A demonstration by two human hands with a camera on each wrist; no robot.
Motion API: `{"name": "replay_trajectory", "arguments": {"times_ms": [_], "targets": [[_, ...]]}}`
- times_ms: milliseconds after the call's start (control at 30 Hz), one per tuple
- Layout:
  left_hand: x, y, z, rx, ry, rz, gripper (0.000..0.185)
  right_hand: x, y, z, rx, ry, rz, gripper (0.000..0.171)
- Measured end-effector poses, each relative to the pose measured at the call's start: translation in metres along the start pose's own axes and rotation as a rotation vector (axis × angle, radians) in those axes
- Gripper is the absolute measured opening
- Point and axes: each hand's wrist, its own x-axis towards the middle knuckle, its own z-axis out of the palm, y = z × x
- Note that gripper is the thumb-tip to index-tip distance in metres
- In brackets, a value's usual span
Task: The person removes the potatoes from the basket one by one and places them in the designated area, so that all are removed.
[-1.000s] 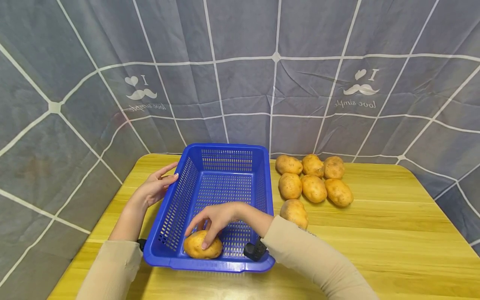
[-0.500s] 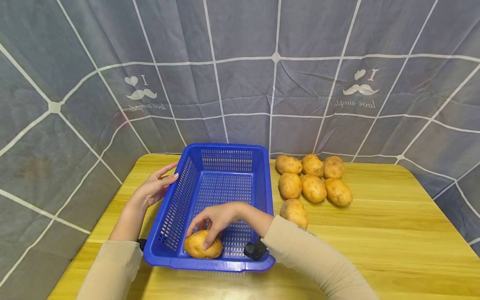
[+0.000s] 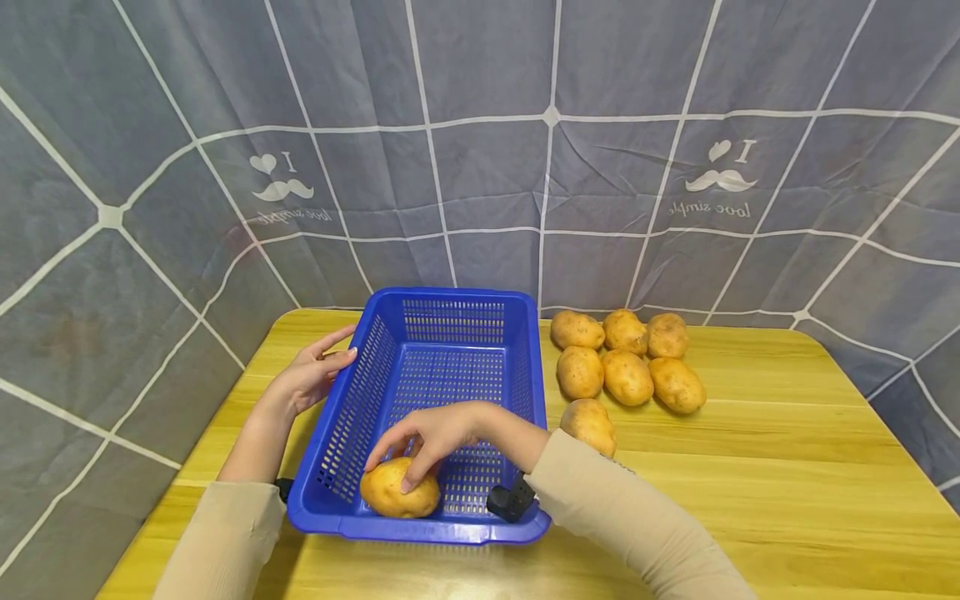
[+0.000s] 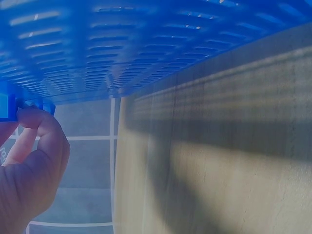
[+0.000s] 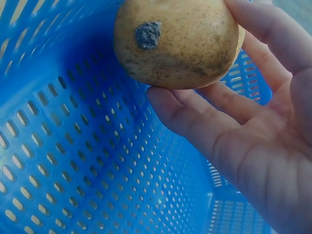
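Note:
A blue plastic basket with slotted walls stands on the table in the head view. My left hand holds its left rim, and the left wrist view shows the thumb and fingers at that rim. Inside the basket, at its near left corner, my right hand grips a potato from above between thumb and fingers. Up close in the right wrist view, the potato has a dark rough spot, and the fingers reach along its side.
To the right of the basket, several potatoes lie grouped on the wooden table. The nearest potato is partly behind the right sleeve. A grey checked curtain hangs along the back and sides.
The potato in my right hand has shifted slightly to the left within the basket, and the fingers moved with it. The left hand and the basket stay where they were.

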Motion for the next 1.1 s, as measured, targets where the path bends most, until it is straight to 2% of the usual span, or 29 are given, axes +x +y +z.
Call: {"name": "replay_trajectory", "arguments": {"times_ms": [200, 400, 767, 1100], "targets": [[0.0, 0.0, -0.001, 0.007, 0.003, -0.003, 0.06, -0.003, -0.005, -0.001, 0.013, 0.018, -0.031, 0.049], [-0.001, 0.0, 0.0, 0.017, 0.007, 0.0, 0.061, -0.008, -0.006, -0.003, 0.076, 0.043, -0.05, 0.049], [-0.003, 0.001, 0.001, -0.002, -0.01, 0.01, 0.06, -0.017, -0.008, -0.008, 0.114, 0.129, -0.088, 0.048], [-0.002, 0.001, 0.002, 0.042, 0.007, 0.008, 0.064, -0.028, -0.016, -0.009, 0.3, 0.252, -0.06, 0.051]]}}
